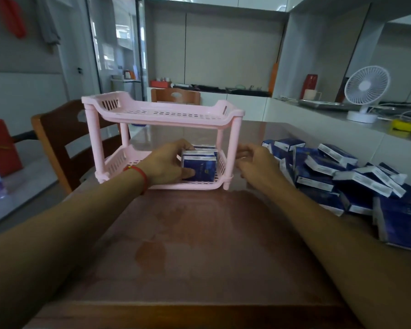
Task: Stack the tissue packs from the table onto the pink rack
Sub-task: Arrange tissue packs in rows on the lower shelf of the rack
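A pink two-tier rack [161, 115] stands on the brown table [199, 245]. Blue tissue packs [201, 168] stand at the right end of its lower shelf, one behind another. My left hand [169, 162] reaches into the lower shelf and grips the front pack, thumb on its face and fingers over its top. My right hand [254, 162] hovers just right of the rack's front right post, fingers loosely curled and holding nothing. A pile of several blue tissue packs [342, 176] lies on the table to the right. The top shelf holds nothing.
A wooden chair [64, 143] stands left of the table and another behind the rack. A white counter on the right carries a white fan [365, 91] and cables. A red box [0, 143] sits at the far left.
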The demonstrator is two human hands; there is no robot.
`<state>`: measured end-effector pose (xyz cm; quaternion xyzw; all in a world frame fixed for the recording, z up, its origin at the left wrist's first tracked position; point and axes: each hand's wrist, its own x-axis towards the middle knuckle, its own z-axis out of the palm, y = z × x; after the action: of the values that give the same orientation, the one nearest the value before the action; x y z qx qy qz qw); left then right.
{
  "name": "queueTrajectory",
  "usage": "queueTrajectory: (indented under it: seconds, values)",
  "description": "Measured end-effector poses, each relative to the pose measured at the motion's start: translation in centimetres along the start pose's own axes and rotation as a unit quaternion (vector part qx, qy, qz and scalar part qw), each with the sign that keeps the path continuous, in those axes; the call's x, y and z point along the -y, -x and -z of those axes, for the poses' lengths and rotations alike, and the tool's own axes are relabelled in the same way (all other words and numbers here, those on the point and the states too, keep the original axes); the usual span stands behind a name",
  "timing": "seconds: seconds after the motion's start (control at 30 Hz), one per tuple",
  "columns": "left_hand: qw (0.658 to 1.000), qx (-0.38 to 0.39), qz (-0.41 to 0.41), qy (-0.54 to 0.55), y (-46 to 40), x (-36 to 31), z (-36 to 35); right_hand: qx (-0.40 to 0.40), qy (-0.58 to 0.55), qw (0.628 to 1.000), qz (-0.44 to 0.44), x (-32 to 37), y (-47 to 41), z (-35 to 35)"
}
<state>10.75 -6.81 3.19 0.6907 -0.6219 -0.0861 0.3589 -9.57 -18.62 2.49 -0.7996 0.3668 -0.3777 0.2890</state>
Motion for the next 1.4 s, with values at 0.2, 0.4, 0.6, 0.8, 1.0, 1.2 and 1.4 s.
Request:
queueTrajectory:
  seconds: [0.2,0.4,0.6,0.8,1.0,1.2,1.4]
  values:
    - [0.999,0.008,0.008,-0.038,-1.4,-0.3,-0.4,0.014,-0.076,0.997,-0.026,-2.0,-0.1,-0.9]
    - [0.996,-0.025,0.019,-0.078,-1.1,0.4,-1.9,0.044,-0.108,0.993,-0.018,-2.5,-0.1,-1.3]
    - [0.993,-0.006,0.109,-0.053,-1.5,0.2,-1.6,0.073,-0.095,0.992,-0.025,-2.6,-0.2,-1.3]
    - [0.996,0.024,0.085,-0.034,-1.9,0.2,-1.8,0.121,-0.067,0.99,-0.038,-2.7,-0.4,-1.4]
    - [0.994,0.024,0.108,0.002,-2.1,0.4,-1.7,0.133,-0.083,0.987,-0.024,-2.0,-0.1,-1.3]
    - [0.994,0.047,0.09,0.036,-2.5,0.6,-1.8,0.132,-0.086,0.987,-0.022,-1.8,0.0,-1.2]
    - [0.995,0.047,0.085,0.015,-2.4,0.9,-1.8,0.134,-0.075,0.988,-0.012,-2.0,0.0,-1.1]
